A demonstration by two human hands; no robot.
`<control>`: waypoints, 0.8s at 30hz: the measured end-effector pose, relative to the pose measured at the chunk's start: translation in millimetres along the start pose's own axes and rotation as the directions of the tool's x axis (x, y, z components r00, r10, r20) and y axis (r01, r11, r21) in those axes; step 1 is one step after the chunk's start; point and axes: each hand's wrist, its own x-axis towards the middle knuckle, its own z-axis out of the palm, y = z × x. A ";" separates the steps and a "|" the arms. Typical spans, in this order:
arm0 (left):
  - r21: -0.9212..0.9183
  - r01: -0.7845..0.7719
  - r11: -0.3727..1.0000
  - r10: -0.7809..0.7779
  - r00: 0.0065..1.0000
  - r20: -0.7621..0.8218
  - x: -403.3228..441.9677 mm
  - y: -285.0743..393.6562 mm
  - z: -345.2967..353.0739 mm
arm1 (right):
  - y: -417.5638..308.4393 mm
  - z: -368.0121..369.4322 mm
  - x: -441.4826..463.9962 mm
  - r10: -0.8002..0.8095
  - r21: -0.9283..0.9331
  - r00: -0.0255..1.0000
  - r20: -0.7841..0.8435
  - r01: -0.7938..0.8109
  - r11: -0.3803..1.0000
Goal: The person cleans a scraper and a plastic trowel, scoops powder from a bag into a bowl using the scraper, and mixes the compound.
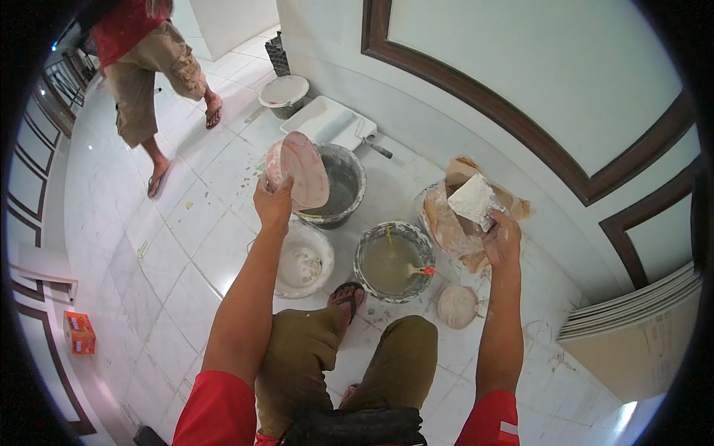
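My left hand [274, 202] grips a pinkish, stained bowl [309, 175], tilted on its side beside and partly over the rim of a grey-smeared bucket [361, 178]. The fingers wrapped behind the bowl are partly hidden. Out to the right, my right hand [503, 236] is closed on a flat piece coated in white powder [471, 199]; whether it is a scraper or a scoop, I cannot tell. That piece is held over an opened brown paper bag [439, 223]. Between my arms stands a bucket of murky water [358, 249] with a red-and-yellow handled tool [422, 270] in it.
A white basin [329, 256] with residue stands by my foot, and a small round tub [457, 307] lies right. Behind are a paint tray [316, 111], a roller [378, 147] and a lidded bucket [284, 91]. Another person [152, 74] walks upper left. Stacked panels [632, 327] lean right.
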 end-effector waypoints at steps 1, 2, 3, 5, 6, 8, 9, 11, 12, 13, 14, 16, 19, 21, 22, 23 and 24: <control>-0.016 0.003 1.000 -0.003 1.000 0.008 -0.7 1.4 0.4 | 1.4 0.8 0.4 -0.016 0.006 1.000 -0.006 0.016 1.000; -0.017 0.003 1.000 -0.003 1.000 0.009 -1.1 1.6 1.2 | 1.7 1.1 0.4 -0.032 0.012 0.999 -0.011 0.032 0.999; -0.039 0.015 0.999 -0.015 1.000 0.006 -1.4 2.0 2.2 | 1.1 0.8 -0.3 -0.034 0.012 0.999 -0.012 0.034 0.999; -0.062 0.027 0.998 -0.026 1.000 0.006 -0.8 0.0 3.0 | -0.2 0.0 -2.4 -0.019 -0.001 0.999 -0.025 0.019 1.000; -0.059 0.016 0.998 -0.016 1.000 0.002 -0.1 -2.2 3.0 | -0.4 -0.4 -3.1 -0.020 -0.001 0.999 -0.027 0.020 1.000; -0.058 0.005 0.998 -0.005 1.000 0.000 -1.5 1.4 3.6 | -1.1 -0.8 -4.1 -0.026 0.012 1.000 0.002 0.026 1.000; 0.016 0.051 0.999 -0.051 0.999 -0.019 -3.8 8.3 3.2 | -1.0 -0.7 -4.3 -0.029 0.012 1.000 0.001 0.029 1.000; 0.086 0.098 0.991 -0.095 0.995 -0.036 -5.8 12.4 5.0 | 0.0 -0.6 -3.7 -0.003 0.026 0.999 -0.042 0.004 1.000; 0.012 0.114 0.993 -0.113 0.993 -0.030 -5.2 11.5 4.8 | 0.7 -2.0 -3.1 -0.007 0.025 0.999 -0.044 0.008 1.000; -0.062 0.130 0.990 -0.131 0.991 -0.022 -4.9 10.4 5.5 | 1.8 -3.6 -2.1 -0.008 0.025 0.999 -0.034 0.009 1.000; -0.064 0.130 0.990 -0.131 0.991 -0.017 -7.0 13.8 7.3 | 0.0 0.9 -4.3 -0.009 0.025 1.000 -0.024 0.010 1.000; -0.137 0.261 0.956 -0.261 0.965 0.016 -10.7 21.0 10.5 | -2.3 11.5 -9.6 -0.024 -0.005 0.999 -0.035 0.024 1.000; -0.197 0.290 0.936 -0.284 0.957 0.058 -18.0 32.0 22.0 | -6.0 25.7 -12.5 -0.039 -0.007 0.999 -0.008 0.038 0.999; -0.214 0.294 0.931 -0.282 0.956 0.086 -27.3 42.8 31.4 | -7.7 33.4 -11.3 -0.046 0.019 0.999 0.023 0.045 0.999; -0.229 0.296 0.927 -0.278 0.955 0.106 -32.7 48.2 36.3 | -7.9 38.5 -10.3 -0.041 0.034 0.999 0.014 0.040 0.999; -0.230 0.301 0.926 -0.281 0.953 0.114 -37.8 53.6 41.4 | -8.3 43.7 -10.0 -0.036 0.048 0.999 0.004 0.036 0.998; -0.251 0.309 0.917 -0.276 0.948 0.159 -43.0 59.1 46.2 | -10.4 50.7 -12.1 -0.039 0.044 0.999 -0.002 0.039 0.998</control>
